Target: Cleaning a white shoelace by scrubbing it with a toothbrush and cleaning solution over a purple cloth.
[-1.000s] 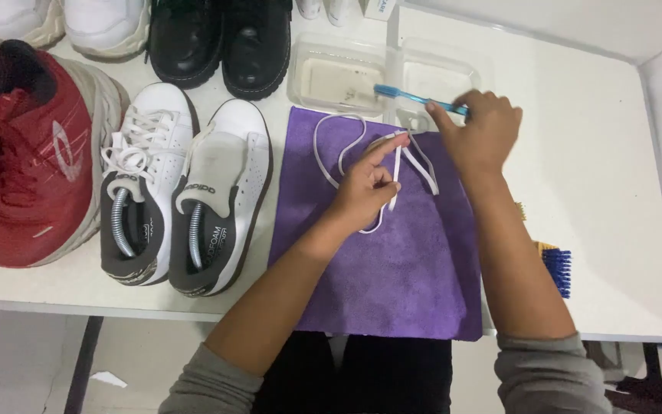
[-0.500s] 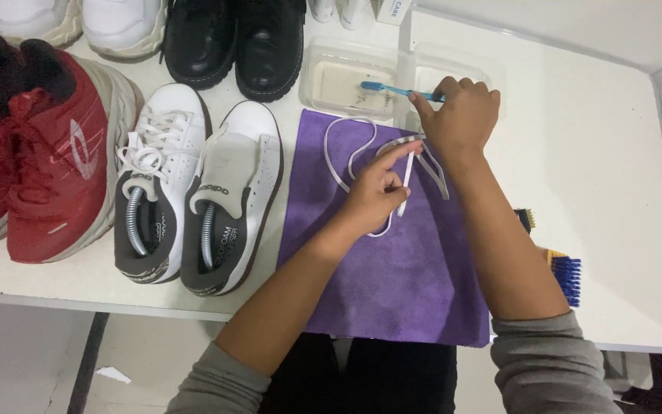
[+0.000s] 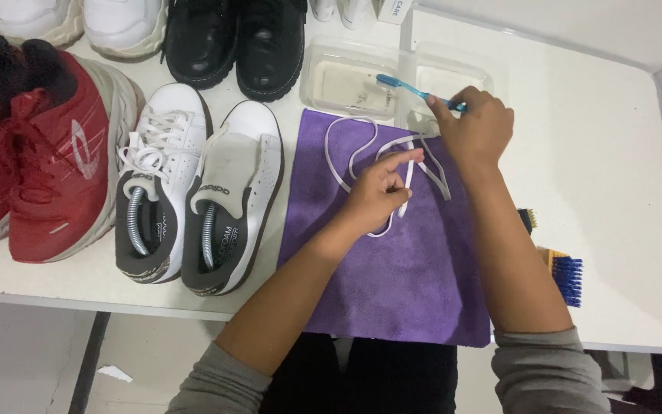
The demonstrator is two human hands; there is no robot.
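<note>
A white shoelace (image 3: 346, 149) lies looped on a purple cloth (image 3: 408, 276) spread on the white table (image 3: 614, 192). My left hand (image 3: 381, 192) rests on the cloth with its index finger pressing the lace down. My right hand (image 3: 476, 130) grips a blue toothbrush (image 3: 408, 86) whose head reaches over a clear plastic tray (image 3: 346, 84) just behind the cloth. A pair of white sneakers (image 3: 193, 192) stands left of the cloth; the right one has no lace.
Red sneakers (image 3: 32, 153) sit at the far left, black shoes (image 3: 239, 38) and white shoes (image 3: 78, 23) at the back. A second clear tray (image 3: 461, 77) adjoins the first. Brushes with blue bristles (image 3: 565, 276) lie right of the cloth.
The view has shifted slightly. My right hand has drawn the toothbrush a little right, its head now over the left tray. My left hand stays on the lace.
</note>
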